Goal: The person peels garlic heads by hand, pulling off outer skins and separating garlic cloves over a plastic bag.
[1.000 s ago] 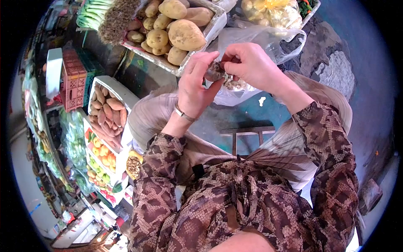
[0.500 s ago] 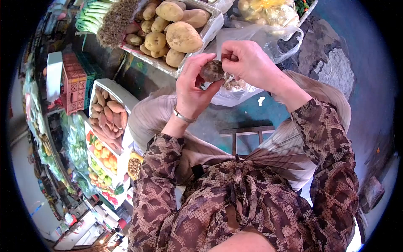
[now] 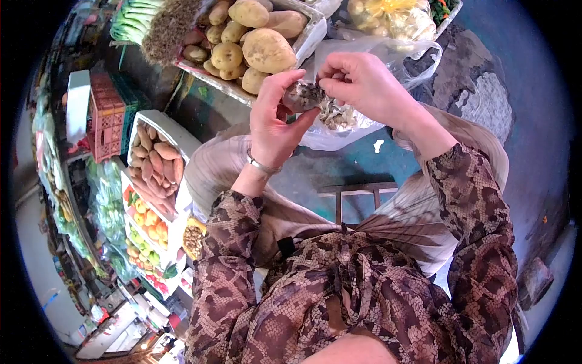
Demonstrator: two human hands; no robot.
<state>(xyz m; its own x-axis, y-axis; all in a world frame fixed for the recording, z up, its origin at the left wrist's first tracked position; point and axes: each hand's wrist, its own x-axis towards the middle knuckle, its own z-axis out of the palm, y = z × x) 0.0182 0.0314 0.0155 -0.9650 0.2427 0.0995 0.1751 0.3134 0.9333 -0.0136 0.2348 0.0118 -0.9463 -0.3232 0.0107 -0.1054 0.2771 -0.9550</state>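
My left hand [image 3: 276,121] is wrapped round a dark, roundish lump [image 3: 301,97] with pale patches, held between thumb and fingers. At its right side my right hand [image 3: 364,85] has its fingers pinched together; whatever they hold, if anything, is too small to make out. Below and behind the hands lies a translucent plastic bag [image 3: 345,138], spread open, with pale scraps [image 3: 337,117] in it.
A box of potatoes [image 3: 268,51] stands beyond my left hand, with green onions [image 3: 136,21] farther left. Sweet potatoes [image 3: 159,167], fruit and crates [image 3: 107,118] are at the left. A knotted bag [image 3: 394,18] lies at the top; a metal frame [image 3: 357,189] is between my knees.
My left hand has shifted slightly left with the lump, turning it so that paler patches show. My right hand has moved a little, its fingers still pinched, and more of the pale scraps is visible.
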